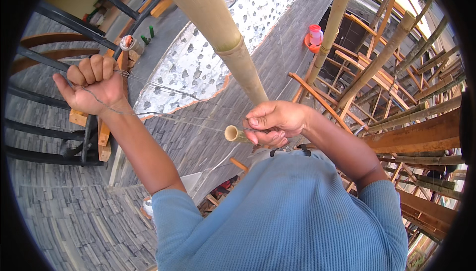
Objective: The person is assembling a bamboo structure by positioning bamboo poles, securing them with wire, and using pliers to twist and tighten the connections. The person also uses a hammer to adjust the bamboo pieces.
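Observation:
Thin grey wire runs in several strands between my two hands. My left hand is raised at the left, closed in a fist on the wire; one strand crosses its palm and wrist. Lower and nearer my chest, my right hand pinches the strands at their other end between thumb and fingers. A thick bamboo pole slants down to just behind my right hand. Beside that hand shows the hollow cut end of another bamboo pole, which passes behind my fingers.
A black metal frame stands at the left, with a jar beyond my left fist. Bamboo and timber scaffolding crowds the right. A red and pink container is near an upright bamboo pole. Grey stone-patterned wall lies below.

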`<state>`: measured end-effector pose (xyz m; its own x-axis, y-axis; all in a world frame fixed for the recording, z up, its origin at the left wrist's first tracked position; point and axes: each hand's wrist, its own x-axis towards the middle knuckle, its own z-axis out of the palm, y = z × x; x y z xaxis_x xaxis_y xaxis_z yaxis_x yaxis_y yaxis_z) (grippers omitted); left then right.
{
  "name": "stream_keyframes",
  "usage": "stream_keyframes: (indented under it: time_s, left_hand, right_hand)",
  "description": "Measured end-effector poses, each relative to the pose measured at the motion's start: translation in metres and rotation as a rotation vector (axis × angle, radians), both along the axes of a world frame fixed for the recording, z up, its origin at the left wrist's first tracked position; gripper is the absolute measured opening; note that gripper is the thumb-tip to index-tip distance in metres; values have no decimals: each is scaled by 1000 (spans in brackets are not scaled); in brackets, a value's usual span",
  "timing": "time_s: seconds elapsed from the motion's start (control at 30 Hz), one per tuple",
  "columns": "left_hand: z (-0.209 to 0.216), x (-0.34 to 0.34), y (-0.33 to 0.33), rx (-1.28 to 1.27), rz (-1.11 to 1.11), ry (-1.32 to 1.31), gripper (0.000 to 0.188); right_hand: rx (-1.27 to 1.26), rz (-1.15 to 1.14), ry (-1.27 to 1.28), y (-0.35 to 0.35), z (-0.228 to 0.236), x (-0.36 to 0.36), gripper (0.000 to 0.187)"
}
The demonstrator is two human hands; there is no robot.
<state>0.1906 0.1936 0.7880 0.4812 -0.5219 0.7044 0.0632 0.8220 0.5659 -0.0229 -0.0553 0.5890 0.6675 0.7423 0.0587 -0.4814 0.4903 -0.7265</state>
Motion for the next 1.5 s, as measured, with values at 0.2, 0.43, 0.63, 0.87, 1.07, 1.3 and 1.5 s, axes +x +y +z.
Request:
stream_keyframes:
  time_s: [0.2, 0.43, 0.63, 0.87, 1.07, 1.3, 1.5]
  left_hand:
    - [-22, -8, -11, -106, -18, 191, 54]
    - [-31, -32, -24, -505, -583, 584, 46]
    - [-57, 0, -23, -4, -50, 16, 19]
    - [-133, -42, -39, 332, 260, 440, 49]
    - [-141, 4, -11, 298, 58, 332, 46]
    - [-115, 2, -29, 669, 390, 142, 51]
    - [-125, 25, -22, 490, 115, 130, 47]
  right_hand:
    - [-44, -49, 8, -4, -19, -16, 41]
    - [-15, 5, -43, 5, -30, -30, 42]
    - [-126, -153, -40, -6, -42, -28, 41]
    - [-518, -520, -207, -25, -63, -44, 38]
    - [-336, -232, 41, -27, -51, -59, 41]
    - [-196, -43, 12, -30, -68, -65, 45]
    - [-58, 13, -29, -23, -86, -60, 43]
